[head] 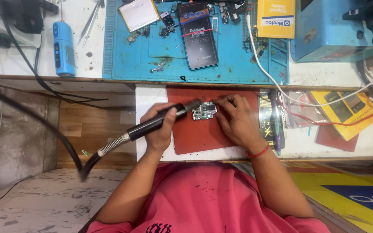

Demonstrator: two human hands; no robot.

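The left hand (159,125) is gripping the hot-air wand (160,121); the right hand (235,118) is pinching the circuit board (204,111), lying between both hands, on the red mat (195,138).

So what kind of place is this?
Probably a phone repair bench. The left hand aims a hot-air tool at a small circuit board that the right hand steadies, and a blue work mat holds small parts.
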